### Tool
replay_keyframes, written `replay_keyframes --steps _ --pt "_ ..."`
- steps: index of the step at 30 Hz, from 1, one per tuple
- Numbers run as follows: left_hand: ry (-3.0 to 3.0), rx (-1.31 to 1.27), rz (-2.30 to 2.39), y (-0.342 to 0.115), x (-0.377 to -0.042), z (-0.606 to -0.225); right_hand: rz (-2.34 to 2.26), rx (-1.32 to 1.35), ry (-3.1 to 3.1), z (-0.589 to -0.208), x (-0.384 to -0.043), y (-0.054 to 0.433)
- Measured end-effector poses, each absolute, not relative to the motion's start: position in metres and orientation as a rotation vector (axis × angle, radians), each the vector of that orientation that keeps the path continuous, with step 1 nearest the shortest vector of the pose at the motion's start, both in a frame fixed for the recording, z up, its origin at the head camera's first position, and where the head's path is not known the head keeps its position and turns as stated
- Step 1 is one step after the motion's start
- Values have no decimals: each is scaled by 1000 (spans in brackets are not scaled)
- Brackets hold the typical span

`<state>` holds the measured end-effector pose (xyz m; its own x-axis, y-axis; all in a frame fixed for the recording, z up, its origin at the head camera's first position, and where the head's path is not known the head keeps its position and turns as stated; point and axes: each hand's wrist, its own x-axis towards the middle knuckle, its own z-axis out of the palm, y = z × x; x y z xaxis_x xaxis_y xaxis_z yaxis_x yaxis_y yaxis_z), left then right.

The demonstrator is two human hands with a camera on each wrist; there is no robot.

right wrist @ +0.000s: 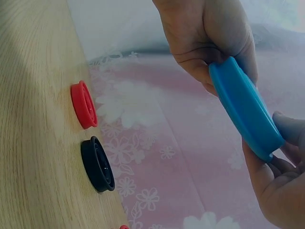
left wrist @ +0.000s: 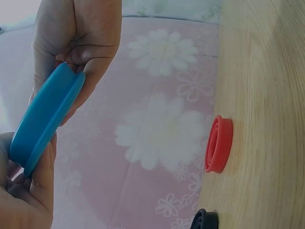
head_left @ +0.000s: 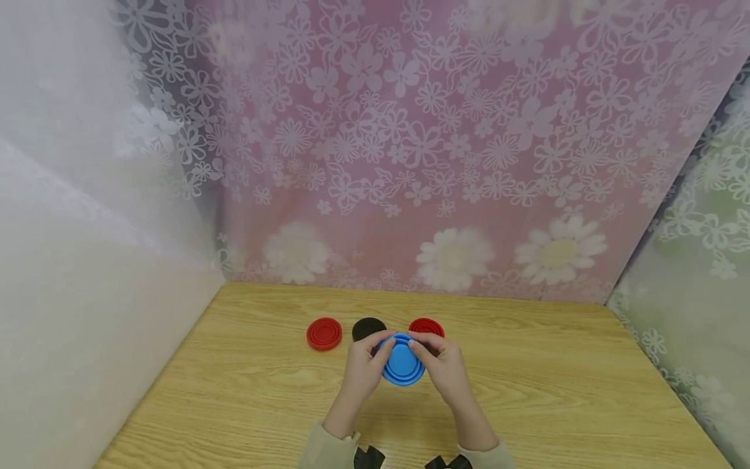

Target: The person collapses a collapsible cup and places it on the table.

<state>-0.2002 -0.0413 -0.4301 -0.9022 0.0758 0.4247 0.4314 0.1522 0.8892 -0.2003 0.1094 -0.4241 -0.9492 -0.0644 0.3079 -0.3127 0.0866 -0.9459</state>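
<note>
Both hands hold a flat blue disc (head_left: pixel 403 367) up off the wooden table (head_left: pixel 556 397), tilted with its ringed face toward the person. The left hand (head_left: pixel 364 367) pinches its left edge, thumb and fingers curled over the rim; the right hand (head_left: pixel 444 366) grips the opposite edge the same way, fingertips (head_left: pixel 417 341) hooked over the top. Just beyond the grip, a black disc (head_left: pixel 368 328) lies flat on the table, partly hidden behind the left hand, and a red disc (head_left: pixel 426 326) peeks out behind the right. Farther left of the grip sits another red disc (head_left: pixel 324 333), apart from the rest. Behind the table hangs a pink flowered curtain (head_left: pixel 410 150).
</note>
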Motion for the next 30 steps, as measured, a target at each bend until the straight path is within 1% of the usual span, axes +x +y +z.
replay_keyframes --steps 5,11,14,20,26,30 --pt "-2159 -480 -1827 -42 -200 -428 2005 374 -2162 -423 -201 110" --pt "-2137 -514 -1860 -43 -187 -407 2034 348 -2124 -421 -201 110" --pt "-2144 -477 -1919 -45 -185 -402 2071 308 -2076 -420 -201 110" --pt "-2220 -418 -2023 -50 -187 -401 2114 204 -1983 -418 -201 113" --pt "-2209 -401 -2114 -52 -187 -401 2118 197 -2007 -417 -201 114" --pt "-2141 -362 -2157 -52 -192 -409 2145 183 -2030 -416 -203 116"
